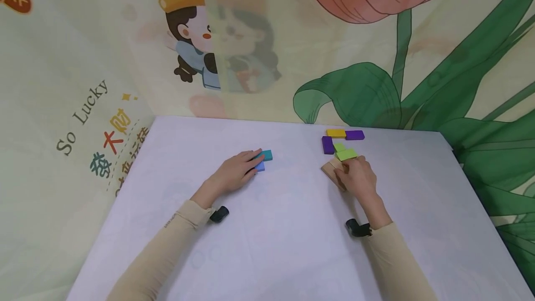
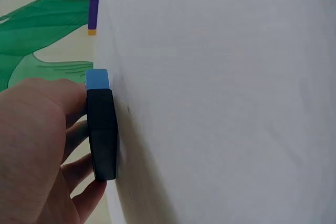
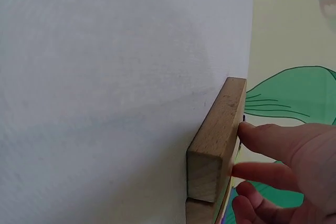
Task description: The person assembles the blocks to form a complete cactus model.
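My left hand (image 1: 235, 171) rests over a teal block (image 1: 267, 155) and a blue block (image 1: 260, 166), which lie side by side. In the left wrist view the thumb touches the blue block (image 2: 98, 80), and the other fingers spread along a dark side face of the blocks (image 2: 102, 135). At the right, my right hand (image 1: 358, 176) touches wooden blocks (image 1: 330, 169) with thumb and fingertips. The right wrist view shows these fingers against the upper face of a wooden block (image 3: 223, 121), with another wooden block (image 3: 200, 211) beside it. A lime green block (image 1: 346, 154) adjoins the fingers.
Beyond the right hand lie a second green block (image 1: 339, 147), a dark purple block (image 1: 328, 145), a yellow block (image 1: 336, 133) and a purple block (image 1: 354, 135), arranged in a bent line. A white table (image 1: 284, 236) carries everything, and a printed curtain (image 1: 267, 101) hangs behind its far edge.
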`<action>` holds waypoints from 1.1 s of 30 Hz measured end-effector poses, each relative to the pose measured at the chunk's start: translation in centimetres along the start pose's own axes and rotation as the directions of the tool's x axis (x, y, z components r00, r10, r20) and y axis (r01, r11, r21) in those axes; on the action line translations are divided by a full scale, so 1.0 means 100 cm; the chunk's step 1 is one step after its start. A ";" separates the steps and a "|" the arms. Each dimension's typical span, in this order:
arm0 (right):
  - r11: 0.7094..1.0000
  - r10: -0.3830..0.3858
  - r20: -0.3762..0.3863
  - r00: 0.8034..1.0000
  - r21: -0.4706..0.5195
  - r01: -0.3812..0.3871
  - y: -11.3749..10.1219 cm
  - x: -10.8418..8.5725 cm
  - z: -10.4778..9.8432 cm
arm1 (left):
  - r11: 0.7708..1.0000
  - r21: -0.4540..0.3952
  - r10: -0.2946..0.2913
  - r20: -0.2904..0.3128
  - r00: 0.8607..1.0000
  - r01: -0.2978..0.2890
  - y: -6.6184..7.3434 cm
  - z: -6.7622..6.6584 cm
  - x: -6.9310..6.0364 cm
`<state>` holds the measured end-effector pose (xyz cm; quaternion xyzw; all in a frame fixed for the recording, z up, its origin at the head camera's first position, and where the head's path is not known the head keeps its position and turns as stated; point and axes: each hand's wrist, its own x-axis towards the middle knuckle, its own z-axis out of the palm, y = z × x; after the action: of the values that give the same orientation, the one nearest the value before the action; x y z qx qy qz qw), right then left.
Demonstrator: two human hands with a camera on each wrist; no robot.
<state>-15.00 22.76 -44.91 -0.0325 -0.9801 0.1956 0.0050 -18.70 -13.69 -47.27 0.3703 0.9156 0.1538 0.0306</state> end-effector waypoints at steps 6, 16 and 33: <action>1.000 -0.006 0.009 1.000 0.022 0.006 0.002 0.003 0.002 | 0.999 -0.024 -0.022 0.018 1.000 0.022 0.001 0.002 0.000; 0.997 0.031 -0.028 0.999 0.078 -0.029 -0.001 0.006 0.002 | 0.996 -0.084 0.003 0.001 1.000 -0.003 -0.008 0.010 -0.002; 0.886 -0.087 0.031 0.996 0.460 0.063 -0.032 -0.016 -0.017 | 0.984 -0.177 -0.009 -0.060 0.998 -0.002 -0.008 0.013 -0.003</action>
<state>-13.53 20.41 -42.08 0.0126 -0.9066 0.4217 -0.0051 -18.79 -14.04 -48.78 0.3596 0.8994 0.2459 0.0358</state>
